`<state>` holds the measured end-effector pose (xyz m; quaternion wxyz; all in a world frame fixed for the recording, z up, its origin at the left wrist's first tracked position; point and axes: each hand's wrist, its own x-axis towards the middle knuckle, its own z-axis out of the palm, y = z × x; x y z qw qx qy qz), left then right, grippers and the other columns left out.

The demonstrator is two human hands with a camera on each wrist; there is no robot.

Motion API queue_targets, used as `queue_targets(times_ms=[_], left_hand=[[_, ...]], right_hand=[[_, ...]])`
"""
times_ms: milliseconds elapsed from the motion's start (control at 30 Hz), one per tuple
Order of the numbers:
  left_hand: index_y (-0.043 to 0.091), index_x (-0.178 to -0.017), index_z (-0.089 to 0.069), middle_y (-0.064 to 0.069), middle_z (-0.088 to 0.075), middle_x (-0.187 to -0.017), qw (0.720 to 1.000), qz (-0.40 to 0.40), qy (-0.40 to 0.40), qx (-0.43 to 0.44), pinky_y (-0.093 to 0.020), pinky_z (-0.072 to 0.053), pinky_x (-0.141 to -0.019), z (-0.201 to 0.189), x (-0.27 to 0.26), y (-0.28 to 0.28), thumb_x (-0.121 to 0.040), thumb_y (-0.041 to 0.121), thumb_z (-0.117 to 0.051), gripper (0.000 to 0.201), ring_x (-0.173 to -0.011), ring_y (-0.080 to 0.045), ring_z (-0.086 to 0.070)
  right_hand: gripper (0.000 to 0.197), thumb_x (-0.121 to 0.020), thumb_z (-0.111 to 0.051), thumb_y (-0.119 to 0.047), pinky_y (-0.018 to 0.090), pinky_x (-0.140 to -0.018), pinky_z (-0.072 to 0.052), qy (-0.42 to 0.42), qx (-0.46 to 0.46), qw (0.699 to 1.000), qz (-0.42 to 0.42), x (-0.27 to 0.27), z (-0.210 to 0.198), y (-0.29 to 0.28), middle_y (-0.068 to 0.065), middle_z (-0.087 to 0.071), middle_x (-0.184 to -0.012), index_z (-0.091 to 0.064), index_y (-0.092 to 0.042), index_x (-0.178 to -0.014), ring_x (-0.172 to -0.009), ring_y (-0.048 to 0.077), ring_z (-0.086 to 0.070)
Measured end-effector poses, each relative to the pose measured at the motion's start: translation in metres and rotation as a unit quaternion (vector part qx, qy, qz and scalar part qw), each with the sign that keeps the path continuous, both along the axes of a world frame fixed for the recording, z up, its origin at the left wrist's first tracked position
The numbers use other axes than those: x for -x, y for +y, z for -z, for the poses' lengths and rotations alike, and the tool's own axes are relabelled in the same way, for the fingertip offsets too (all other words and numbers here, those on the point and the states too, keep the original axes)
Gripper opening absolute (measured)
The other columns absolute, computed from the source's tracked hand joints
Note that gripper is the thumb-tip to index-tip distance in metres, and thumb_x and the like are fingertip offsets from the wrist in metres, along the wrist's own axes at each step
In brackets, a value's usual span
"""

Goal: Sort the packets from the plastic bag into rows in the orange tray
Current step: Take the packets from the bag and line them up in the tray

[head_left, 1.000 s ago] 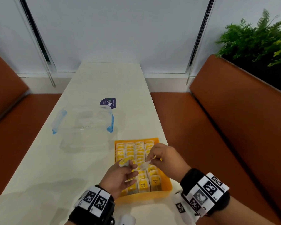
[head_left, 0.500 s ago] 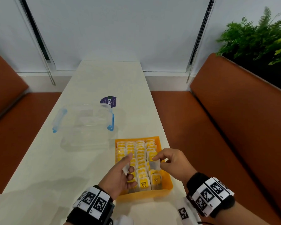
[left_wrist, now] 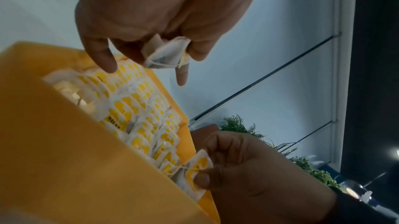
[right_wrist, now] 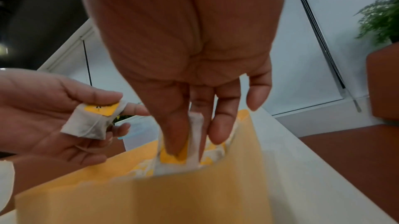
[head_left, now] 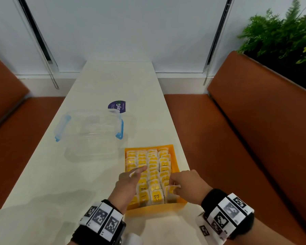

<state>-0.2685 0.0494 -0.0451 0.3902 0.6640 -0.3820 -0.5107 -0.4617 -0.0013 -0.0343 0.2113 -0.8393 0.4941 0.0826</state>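
The orange tray [head_left: 175, 157] sits by the table's right edge, filled with rows of white packets with yellow labels [head_left: 153, 163]. My left hand [head_left: 136, 172] hovers over the tray's left side and pinches one packet [left_wrist: 166, 53] between thumb and fingers; the same packet [right_wrist: 92, 122] shows in the right wrist view. My right hand [head_left: 174, 185] is down at the tray's near right corner. It pinches another packet [right_wrist: 195, 142] upright between thumb and fingers, among the packets there. The plastic bag is not clearly in view.
A clear plastic box with blue clips [head_left: 88, 128] stands left of and beyond the tray. A purple round sticker [head_left: 117, 106] lies behind it. Orange-brown benches [head_left: 254, 138] flank the narrow white table [head_left: 42, 174]. A green plant [head_left: 281, 32] stands at the back right.
My right hand has drawn a packet away from the left hand and lowered it to the tray's near right corner. The left hand has reached forward over the tray, still holding its packet.
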Motion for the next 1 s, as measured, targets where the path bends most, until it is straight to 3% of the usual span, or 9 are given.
queue_targets(times_ms=[67, 133, 200, 333, 533, 667, 767, 900, 1000], left_hand=[[0.035, -0.120, -0.061, 0.005, -0.048, -0.101, 1.000, -0.012, -0.022, 0.007, -0.011, -0.041, -0.055, 0.002, -0.002, -0.002, -0.096, 0.043, -0.038, 0.034, -0.071, 0.000, -0.044], [0.034, -0.122, -0.060, 0.003, -0.051, -0.099, 0.999, -0.010, -0.042, 0.008, -0.006, -0.040, -0.051, 0.004, -0.002, -0.003, -0.095, 0.043, -0.039, 0.035, -0.081, -0.009, -0.051], [0.033, -0.120, -0.061, -0.004, -0.046, -0.118, 0.997, -0.025, -0.077, 0.010, -0.008, -0.040, -0.055, 0.005, -0.001, -0.006, -0.095, 0.041, -0.041, 0.033, -0.103, -0.017, -0.052], [0.039, -0.111, -0.062, -0.003, -0.038, -0.115, 0.989, -0.029, -0.141, 0.023, -0.017, -0.043, -0.078, 0.003, 0.000, -0.006, -0.094, 0.041, -0.042, 0.026, -0.115, -0.022, -0.044], [0.026, -0.099, -0.068, 0.010, -0.066, -0.107, 0.991, 0.085, -0.052, 0.093, -0.010, -0.039, -0.084, 0.001, -0.011, -0.004, -0.094, 0.024, -0.050, 0.020, -0.108, -0.004, -0.056], [0.031, -0.081, -0.070, 0.010, -0.071, -0.095, 0.989, 0.082, -0.082, 0.095, -0.027, -0.045, -0.092, 0.007, -0.016, -0.006, -0.084, 0.015, -0.066, 0.017, -0.100, -0.004, -0.061], [0.034, -0.067, -0.070, 0.016, -0.073, -0.081, 0.988, 0.094, -0.095, 0.082, -0.031, -0.048, -0.086, 0.012, -0.018, -0.007, -0.077, 0.008, -0.072, 0.028, -0.091, -0.004, -0.064], [0.032, -0.072, -0.063, 0.014, -0.067, -0.081, 0.966, 0.167, -0.190, 0.059, -0.022, -0.048, -0.076, 0.010, -0.019, -0.008, -0.075, 0.008, -0.073, 0.026, -0.082, -0.004, -0.062], [0.034, -0.076, -0.060, 0.020, -0.058, -0.081, 0.938, 0.239, -0.247, 0.037, -0.010, -0.039, -0.067, 0.008, -0.018, -0.011, -0.076, 0.008, -0.070, 0.028, -0.080, -0.001, -0.055]], right_hand=[[0.016, -0.087, -0.053, -0.015, 0.034, -0.096, -0.025, 0.030, -0.012, 0.999, -0.026, -0.003, 0.000, 0.000, -0.005, -0.058, -0.098, -0.053, -0.027, -0.097, -0.096, 0.019, -0.054], [0.019, -0.086, -0.051, -0.010, 0.037, -0.098, -0.024, 0.067, -0.012, 0.997, -0.047, -0.007, 0.002, -0.002, -0.002, -0.059, -0.098, -0.054, -0.022, -0.100, -0.095, 0.022, -0.055], [0.025, -0.085, -0.049, -0.008, 0.041, -0.101, -0.023, 0.113, -0.004, 0.991, -0.074, -0.012, 0.006, -0.004, 0.001, -0.059, -0.097, -0.055, -0.017, -0.107, -0.089, 0.024, -0.053], [0.027, -0.088, -0.053, -0.016, 0.043, -0.102, -0.023, 0.170, 0.052, 0.977, -0.114, -0.021, 0.014, -0.005, 0.005, -0.065, -0.104, -0.055, -0.019, -0.115, -0.101, 0.028, -0.056], [0.028, -0.088, -0.049, -0.012, 0.042, -0.101, -0.024, 0.166, 0.041, 0.978, -0.117, -0.017, 0.007, -0.010, 0.006, -0.063, -0.109, -0.057, -0.019, -0.115, -0.092, 0.025, -0.052], [0.018, -0.088, -0.050, -0.009, 0.045, -0.104, -0.022, 0.193, 0.008, 0.970, -0.148, -0.019, 0.005, -0.010, 0.004, -0.059, -0.095, -0.058, -0.017, -0.102, -0.090, 0.027, -0.053], [0.023, -0.088, -0.050, -0.011, 0.045, -0.100, -0.025, 0.227, 0.046, 0.960, -0.160, -0.025, 0.013, -0.009, 0.004, -0.065, -0.095, -0.063, -0.015, -0.106, -0.095, 0.029, -0.059], [0.016, -0.084, -0.053, -0.012, 0.048, -0.099, -0.026, 0.208, 0.088, 0.965, -0.131, -0.026, 0.020, -0.008, -0.001, -0.048, -0.071, -0.046, -0.020, -0.072, -0.094, 0.028, -0.056], [0.012, -0.082, -0.060, -0.021, 0.046, -0.098, -0.026, 0.167, 0.096, 0.976, -0.102, -0.022, 0.018, -0.010, 0.003, -0.061, -0.097, -0.048, -0.020, -0.085, -0.101, 0.027, -0.053]])
